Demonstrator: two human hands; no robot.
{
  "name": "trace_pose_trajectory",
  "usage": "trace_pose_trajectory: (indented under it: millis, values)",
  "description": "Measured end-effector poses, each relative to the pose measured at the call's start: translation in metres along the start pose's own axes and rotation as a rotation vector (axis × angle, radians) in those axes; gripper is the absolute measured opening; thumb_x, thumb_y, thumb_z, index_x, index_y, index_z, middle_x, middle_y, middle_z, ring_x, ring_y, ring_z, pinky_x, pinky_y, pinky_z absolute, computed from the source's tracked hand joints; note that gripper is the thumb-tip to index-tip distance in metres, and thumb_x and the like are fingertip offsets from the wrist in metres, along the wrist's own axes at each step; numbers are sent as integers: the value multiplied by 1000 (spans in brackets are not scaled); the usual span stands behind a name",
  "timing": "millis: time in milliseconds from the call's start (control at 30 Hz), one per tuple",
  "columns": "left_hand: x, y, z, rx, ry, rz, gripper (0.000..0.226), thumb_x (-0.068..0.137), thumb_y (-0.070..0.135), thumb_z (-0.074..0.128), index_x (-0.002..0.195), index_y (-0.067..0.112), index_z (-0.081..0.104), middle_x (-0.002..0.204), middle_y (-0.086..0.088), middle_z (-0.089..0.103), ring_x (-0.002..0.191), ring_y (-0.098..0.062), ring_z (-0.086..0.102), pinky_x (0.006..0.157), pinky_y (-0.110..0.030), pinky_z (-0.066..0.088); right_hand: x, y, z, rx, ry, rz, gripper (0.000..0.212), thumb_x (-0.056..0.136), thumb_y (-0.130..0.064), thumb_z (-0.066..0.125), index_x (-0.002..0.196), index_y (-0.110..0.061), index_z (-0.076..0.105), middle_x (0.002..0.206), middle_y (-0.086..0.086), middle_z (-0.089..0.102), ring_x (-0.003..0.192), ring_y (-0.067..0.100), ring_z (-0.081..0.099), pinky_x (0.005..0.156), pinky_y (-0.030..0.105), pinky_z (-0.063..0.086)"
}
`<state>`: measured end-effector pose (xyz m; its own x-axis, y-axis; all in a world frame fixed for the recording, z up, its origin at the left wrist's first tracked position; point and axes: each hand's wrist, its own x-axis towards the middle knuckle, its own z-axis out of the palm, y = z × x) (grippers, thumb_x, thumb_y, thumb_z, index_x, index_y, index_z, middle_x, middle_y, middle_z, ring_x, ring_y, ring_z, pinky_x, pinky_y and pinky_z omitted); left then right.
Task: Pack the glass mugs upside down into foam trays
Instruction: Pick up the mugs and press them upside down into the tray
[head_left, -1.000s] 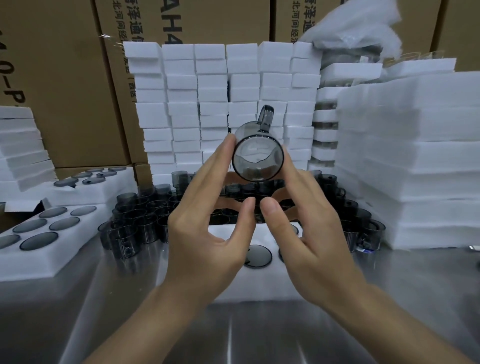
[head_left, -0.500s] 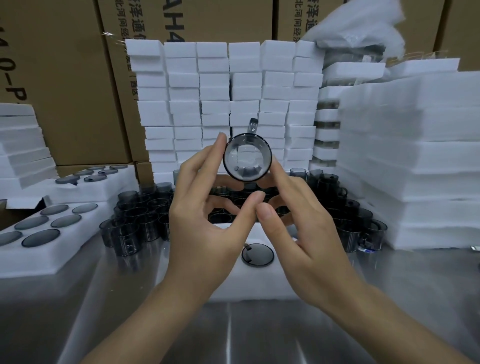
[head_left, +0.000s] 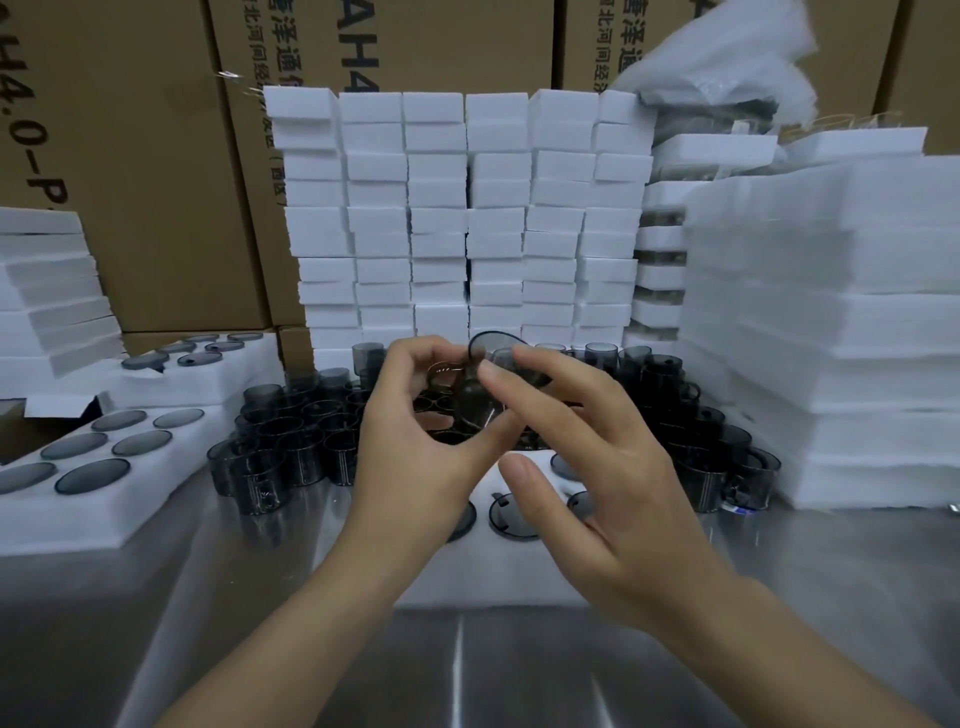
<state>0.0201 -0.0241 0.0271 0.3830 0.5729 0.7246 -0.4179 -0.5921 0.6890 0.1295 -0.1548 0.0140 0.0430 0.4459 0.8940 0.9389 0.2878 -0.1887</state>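
The left hand (head_left: 415, 447) grips a tilted smoky glass mug (head_left: 485, 395) over the near foam tray (head_left: 467, 571). The right hand (head_left: 602, 467) touches it with straight fingers.

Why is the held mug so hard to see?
Head view: the mug is smeared by motion blur between the left hand and right hand; glare streaks the steel table; the wide lens bows the foam stacks.
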Motion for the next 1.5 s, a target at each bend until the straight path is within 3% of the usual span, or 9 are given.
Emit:
trace_pose_trajectory:
  millis: [100, 233, 400, 667, 867, 933, 1100, 1300, 1500]
  values:
    - [4, 0, -6, 24, 18, 1, 57, 80, 28, 95, 128, 32, 64, 124, 17, 74, 121, -6, 69, 95, -29, 56, 1, -1, -1, 18, -9, 25, 48, 103, -32, 59, 150, -24, 60, 157, -5, 47, 139, 15, 54, 94, 24, 55]
    - [4, 1, -7, 132, 34, 145, 60, 85, 19, 93, 136, 32, 64, 129, 13, 72, 129, -17, 66, 105, -40, 56, 0, 1, 2, 16, -15, 42, 57, 104, -30, 59, 158, -18, 49, 162, -9, 42, 144, 13, 51, 97, 16, 49]
    - [4, 4, -8, 167, 66, 267, 60, 84, 16, 93, 134, 30, 64, 131, 16, 71, 131, -17, 65, 107, -30, 53, -3, 4, 10, 78, 81, 47, 74, 103, -17, 62, 168, -6, 26, 172, 0, 32, 153, 10, 43, 116, 36, 49]
    - [1, 5, -8, 271, 98, 346, 63, 84, 23, 94, 138, 30, 63, 134, 16, 68, 132, -20, 63, 107, -28, 49, -6, 4, 14, 120, 53, 97, 79, 103, -23, 58, 171, -18, 19, 170, -15, 37, 154, 3, 39, 112, 32, 49]
    - [1, 8, -9, 291, 108, 336, 62, 82, 28, 94, 135, 34, 62, 130, 18, 67, 127, -22, 64, 96, -28, 50, -6, 3, 12, 101, 48, 86, 80, 101, -18, 63, 170, -18, 23, 168, -13, 38, 154, 7, 39, 111, 31, 53]
    - [1, 8, -8, 275, 106, 305, 62, 81, 30, 95, 132, 35, 62, 129, 19, 68, 127, -19, 64, 94, -27, 52, -6, 3, 12, 83, 51, 93, 79, 100, -22, 63, 170, -22, 25, 167, -17, 38, 152, 8, 41, 104, 30, 54]
    - [3, 7, -8, 136, 59, 122, 60, 76, 33, 96, 128, 31, 64, 122, 18, 72, 122, -13, 68, 95, -28, 55, -6, 9, 13, 34, 50, 94, 79, 97, -21, 70, 167, -18, 33, 164, -13, 40, 153, 10, 39, 104, 49, 58]
    - [8, 5, -8, -52, -61, -247, 50, 76, 45, 95, 119, 30, 74, 98, 2, 77, 72, -22, 71, 71, -29, 63, -6, 15, 12, -4, -48, 146, 81, 94, -44, 71, 165, -25, 37, 161, -17, 42, 150, 5, 39, 111, 37, 52]
    - [5, 4, -1, -195, -101, -521, 64, 74, 54, 94, 121, 17, 70, 103, -13, 77, 68, -26, 75, 65, -33, 64, -7, 16, 16, -89, -124, 191, 90, 84, -58, 76, 162, -35, 37, 157, -27, 44, 145, -3, 41, 112, 32, 49]
